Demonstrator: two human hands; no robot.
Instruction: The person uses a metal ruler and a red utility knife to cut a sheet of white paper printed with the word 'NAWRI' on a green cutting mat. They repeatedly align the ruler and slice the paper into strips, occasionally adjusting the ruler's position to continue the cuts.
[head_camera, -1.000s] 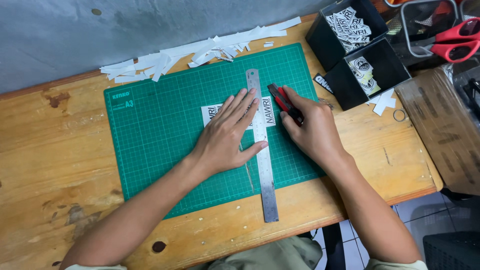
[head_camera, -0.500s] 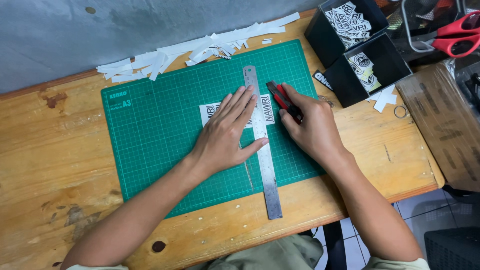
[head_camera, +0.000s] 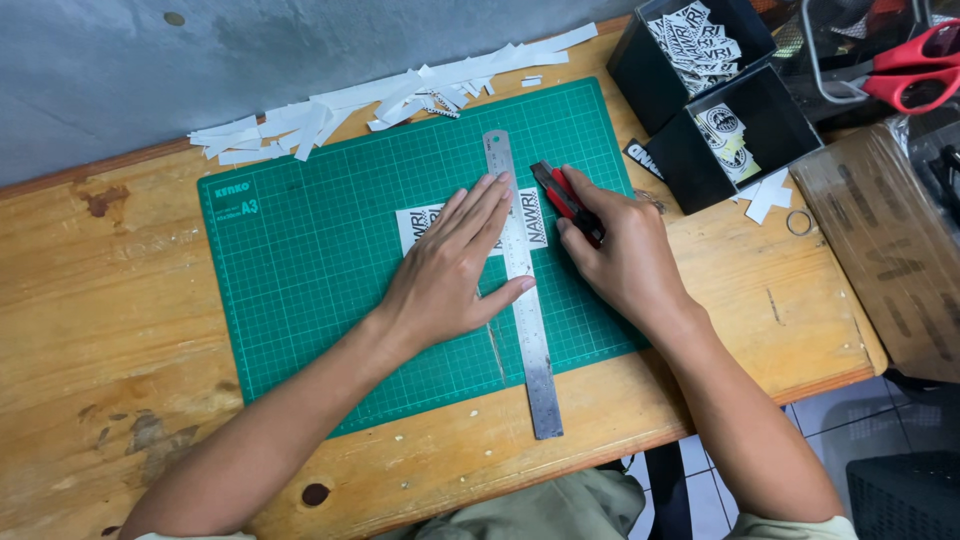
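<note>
Soft, even, fairly bright light falls from above, leaving only faint, short shadows beneath the left hand (head_camera: 455, 270) and right hand (head_camera: 620, 255) on the green cutting mat (head_camera: 300, 290). The steel ruler (head_camera: 527, 310) shows a mild sheen rather than harsh glare. The view is sharp across the middle, with slight wide-angle bending towards the edges, where the wooden table (head_camera: 90, 330) curves a little.

One green cutting mat (head_camera: 330, 300), one steel ruler (head_camera: 527, 330), one red-and-black utility knife (head_camera: 562, 198), two black boxes (head_camera: 640, 60) (head_camera: 690, 165), one pair of red scissors (head_camera: 905, 70).
</note>
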